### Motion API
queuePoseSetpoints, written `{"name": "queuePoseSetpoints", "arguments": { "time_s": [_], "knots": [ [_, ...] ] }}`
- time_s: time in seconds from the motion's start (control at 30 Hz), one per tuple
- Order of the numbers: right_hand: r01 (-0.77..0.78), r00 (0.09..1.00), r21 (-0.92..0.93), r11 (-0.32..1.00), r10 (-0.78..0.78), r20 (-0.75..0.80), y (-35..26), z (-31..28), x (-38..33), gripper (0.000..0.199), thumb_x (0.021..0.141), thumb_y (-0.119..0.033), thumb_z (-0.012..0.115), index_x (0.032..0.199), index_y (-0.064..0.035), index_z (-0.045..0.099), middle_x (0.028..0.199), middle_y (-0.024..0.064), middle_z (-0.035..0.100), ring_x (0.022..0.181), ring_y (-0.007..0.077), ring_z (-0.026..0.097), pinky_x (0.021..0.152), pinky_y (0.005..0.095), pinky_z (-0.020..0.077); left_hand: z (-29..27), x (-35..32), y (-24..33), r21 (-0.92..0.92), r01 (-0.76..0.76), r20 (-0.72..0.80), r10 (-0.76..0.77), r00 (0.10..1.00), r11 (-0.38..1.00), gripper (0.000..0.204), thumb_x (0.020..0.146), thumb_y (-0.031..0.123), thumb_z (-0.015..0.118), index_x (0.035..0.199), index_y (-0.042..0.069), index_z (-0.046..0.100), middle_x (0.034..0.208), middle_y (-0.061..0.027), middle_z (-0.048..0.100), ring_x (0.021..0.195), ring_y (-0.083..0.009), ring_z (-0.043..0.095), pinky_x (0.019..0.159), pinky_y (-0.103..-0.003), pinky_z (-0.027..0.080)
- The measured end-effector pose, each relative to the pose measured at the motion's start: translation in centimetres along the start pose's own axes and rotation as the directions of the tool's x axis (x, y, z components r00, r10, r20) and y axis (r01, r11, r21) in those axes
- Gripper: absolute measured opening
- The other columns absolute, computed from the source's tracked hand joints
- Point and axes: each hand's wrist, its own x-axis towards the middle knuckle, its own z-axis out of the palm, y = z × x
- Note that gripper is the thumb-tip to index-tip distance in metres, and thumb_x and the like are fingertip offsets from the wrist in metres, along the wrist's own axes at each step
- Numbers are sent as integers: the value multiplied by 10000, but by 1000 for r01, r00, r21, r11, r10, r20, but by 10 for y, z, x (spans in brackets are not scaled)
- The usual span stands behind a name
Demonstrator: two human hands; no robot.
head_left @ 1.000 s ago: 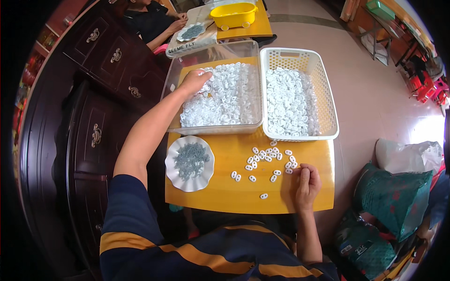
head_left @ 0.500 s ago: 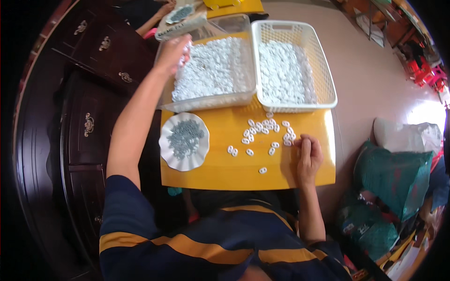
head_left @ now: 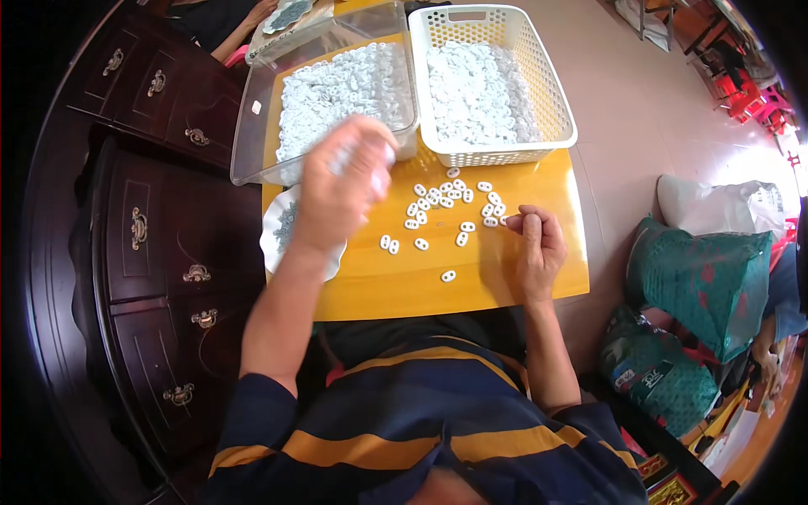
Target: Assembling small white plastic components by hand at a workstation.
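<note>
A green printed package (head_left: 655,380) lies on the floor at lower right.

Dark carved wooden cabinet (head_left: 160,244) with brass drawer pulls along left of yellow table (head_left: 396,290). White paper plate (head_left: 275,240) of small grey bits at table's left edge, partly hidden. Green mesh sack (head_left: 703,282) on floor to right, white bag (head_left: 715,206) just behind it. Second green sack (head_left: 652,379) lower right. Red stools (head_left: 749,88) far upper right. Another person's hand (head_left: 257,13) at top, beside second plate (head_left: 288,14).
</note>
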Motion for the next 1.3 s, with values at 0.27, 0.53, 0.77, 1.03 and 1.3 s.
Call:
{"name": "queuePoseSetpoints", "arguments": {
  "time_s": [0.27, 0.53, 0.77, 1.03, 1.3],
  "knots": [
    [-13, 999, 58, 998, 16, -47, 2, 4, 3, 176, 1053, -101, 533, 1108, 28, 639, 889, 69, 690, 837, 124, 657, 802, 256, 534, 88, -41, -101, 525, -315, 200, 245, 949, 791, 123, 950, 169, 665, 956, 52, 627, 775, -92, 629, 677, -212, 655, 590, -352, 511],
    [-47, 995, 86, 995, 55, -84, 3, 2, 3, 169, 1050, -89, 534, 1101, 34, 637, 883, 72, 689, 824, 126, 652, 789, 260, 537, 111, -41, -137, 760, -464, 317, 364, 876, 456, 155, 862, 209, 714, 902, 129, 587, 811, -53, 591, 725, -256, 645, 611, -384, 517],
    [-50, 996, 58, 997, 54, -74, 0, 6, 2, 174, 1051, -103, 539, 1102, 27, 644, 881, 65, 688, 822, 125, 648, 782, 263, 540, 108, -34, -149, 767, -517, 375, 389, 841, 380, 206, 814, 230, 741, 887, 126, 578, 846, -36, 550, 835, -224, 600, 658, -371, 494],
    [-72, 994, 42, 997, 75, -74, 3, 4, 2, 173, 1049, -106, 544, 1093, 22, 653, 882, 57, 686, 828, 112, 640, 772, 252, 527, 95, -30, -131, 672, -540, 303, 477, 825, 506, 214, 807, 228, 748, 931, 96, 634, 968, -72, 615, 959, -266, 606, 802, -413, 498],
    [17, 1000, -81, 997, -17, -2, 9, 4, 1, 200, 1066, -137, 517, 1126, 1, 649, 923, 51, 691, 874, 106, 636, 826, 252, 514, 18, -64, -115, 783, -242, 68, 309, 949, 572, 333, 912, 87, 586, 1236, 19, 618, 1323, -194, 580, 1235, -399, 538, 1053, -463, 436]
  ]
}}
